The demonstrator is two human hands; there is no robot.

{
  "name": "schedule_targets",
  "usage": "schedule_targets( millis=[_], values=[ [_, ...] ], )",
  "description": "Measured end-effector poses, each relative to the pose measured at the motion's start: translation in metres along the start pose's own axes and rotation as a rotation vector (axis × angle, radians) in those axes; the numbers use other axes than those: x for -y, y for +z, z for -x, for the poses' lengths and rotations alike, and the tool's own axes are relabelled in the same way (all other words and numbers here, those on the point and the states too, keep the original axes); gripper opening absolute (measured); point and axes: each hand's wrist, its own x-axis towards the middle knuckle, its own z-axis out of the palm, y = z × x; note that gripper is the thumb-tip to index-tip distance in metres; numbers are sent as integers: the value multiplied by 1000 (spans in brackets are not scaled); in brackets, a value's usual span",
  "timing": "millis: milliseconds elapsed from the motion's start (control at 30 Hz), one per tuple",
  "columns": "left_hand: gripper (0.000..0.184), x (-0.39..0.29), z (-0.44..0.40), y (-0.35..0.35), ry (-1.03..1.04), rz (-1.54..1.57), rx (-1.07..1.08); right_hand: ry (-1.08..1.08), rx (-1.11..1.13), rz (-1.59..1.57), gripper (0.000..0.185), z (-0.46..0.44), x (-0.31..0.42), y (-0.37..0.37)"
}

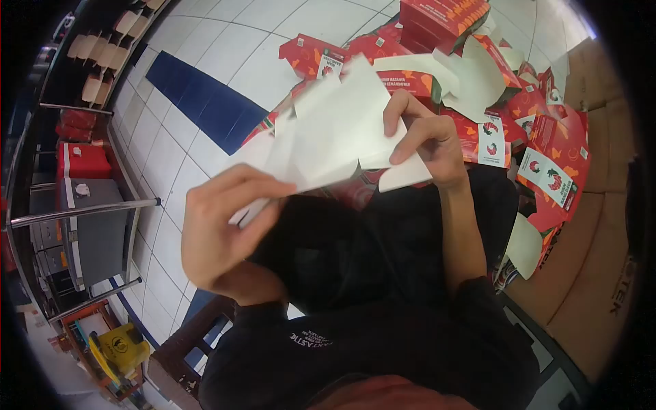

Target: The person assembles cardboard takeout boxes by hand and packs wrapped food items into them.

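A: Start far left.
B: Grey box-shaped case by a chrome-railed metal rack. Then white tiled floor with a dark blue tile strip. Well apart from the hands.

A: Left hand?
B: Left hand pinched on the near-left edge of a thin, white, folded card blank. Blurred there; can't confirm exact thumb contact.

A: Blank location?
B: Up in the air between both hands, over the black-clothed lap, plain white face showing. Creased into panels, with a slit at the near edge and a small white card flap toward the right.

A: Expected handling?
B: Judging by looks: very light, fairly stiff across flat panels, floppy along creases. Smooth, so probably a bit slippery. Not brittle, but easy to kink and liable to tear from the slit.

A: Right hand?
B: Right hand clamped on the right side, fingers bent over the edge. Underside hidden; can't tell about support below.

A: Best hold?
B: Wide pinch at opposite edges, on full panels near creases. Keep off slit and flap. Use flat finger pads, light pressure.

A: Further right?
B: Pile of red printed cardboard carton pieces, then large brown cardboard boxes at far right.
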Motion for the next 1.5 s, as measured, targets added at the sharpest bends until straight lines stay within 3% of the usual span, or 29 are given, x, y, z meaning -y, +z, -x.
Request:
schedule_targets(
  millis=[100,200,233,333,467,533,567,633,833,967,1167,1200,1267,1400,1500],
  values=[
    [18,16,-18,6,-33,24,-47,13,-131,35,30,-1,-3,8],
    [13,58,-41,32,-178,204,-5,212,-281,148,15,3,-15,9],
    [16,81,-50,52,-185,246,-36,211,-279,155,15,8,-25,4],
    [22,122,-67,99,-308,342,-32,525,-175,448,11,18,-38,1],
    [26,139,-64,129,-296,378,-33,431,-189,656,15,19,-55,6],
    [28,137,-66,131,-286,392,-26,583,-435,560,20,17,-49,10],
    [30,136,-65,132,-283,401,-22,586,-437,559,20,18,-51,11],
    [31,137,-66,135,-256,376,-17,428,-548,739,19,15,-56,10],
    [31,131,-66,136,-267,353,61,454,-289,699,18,21,-55,9],
    [29,127,-65,134,-212,395,93,540,-205,512,19,24,-51,4],
    [29,120,-65,123,-300,464,135,646,-270,626,18,15,-43,11],
    [29,121,-64,122,-268,471,142,637,-266,630,18,16,-45,13],
    [29,125,-62,122,-190,420,133,423,-166,723,19,18,-49,12],
    [31,123,-62,123,-140,430,154,488,-136,699,22,14,-39,16],
    [28,109,-66,129,-147,315,170,515,-168,766,35,6,-35,23]
  ],
)
